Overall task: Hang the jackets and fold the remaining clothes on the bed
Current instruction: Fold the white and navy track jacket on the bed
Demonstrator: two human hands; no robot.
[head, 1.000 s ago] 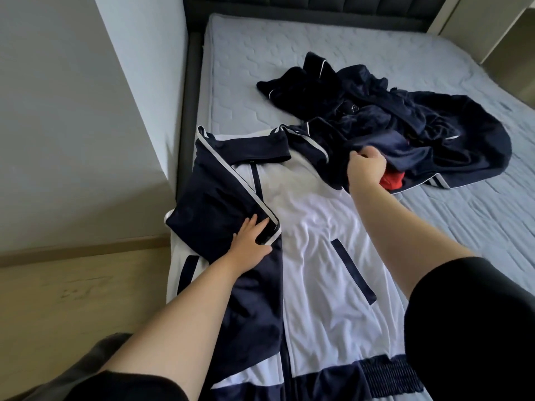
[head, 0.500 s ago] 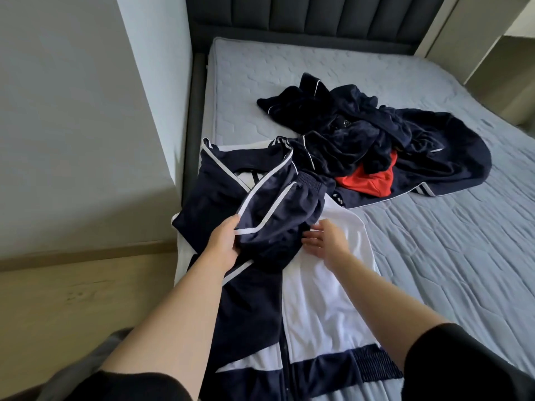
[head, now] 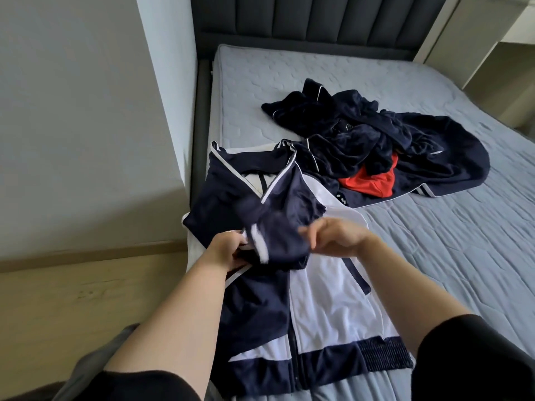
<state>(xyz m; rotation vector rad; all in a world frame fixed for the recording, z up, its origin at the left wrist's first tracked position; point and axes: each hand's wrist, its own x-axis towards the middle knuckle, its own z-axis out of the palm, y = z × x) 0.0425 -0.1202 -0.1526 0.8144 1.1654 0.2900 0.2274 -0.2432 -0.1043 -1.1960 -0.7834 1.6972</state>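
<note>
Position noted at the foot of the bed (head: 434, 256). A white-and-navy jacket (head: 327, 308) lies front up along the mattress's left edge, with its ribbed navy hem nearest the person and its collar end towards the padded headboard (head: 318, 21). A dark zip line runs up the middle of the jacket from the hem. Both sleeves are turned inward over the chest. One lies flat down the wall side. The other, a navy sleeve (head: 286, 198) with white piping, crosses the front from the shoulder on the far side, and its lower part is lifted off the jacket and bunched. The left grip (head: 228, 250), a bare hand, is narrow, with fingers curled round the cuff end of that navy sleeve where a white stripe shows. The right grip (head: 335, 238), also bare, is above the white chest panel, just beside the same sleeve. It is blurred, with fingers loosely bent and pointing at the cloth. I cannot tell whether they hold or even touch it. Beyond the jacket, in the middle of the bed, sits a heap of dark navy clothes (head: 362, 134), unfolded, with its near edge meeting the jacket's collar corner. A red garment (head: 367, 183) shows from under the heap's near side. A pale wall (head: 86, 111) stands to the left, with wooden floor (head: 72, 299) below it. Light-coloured shelving (head: 509, 53) stands at the far right, beside the headboard.
</note>
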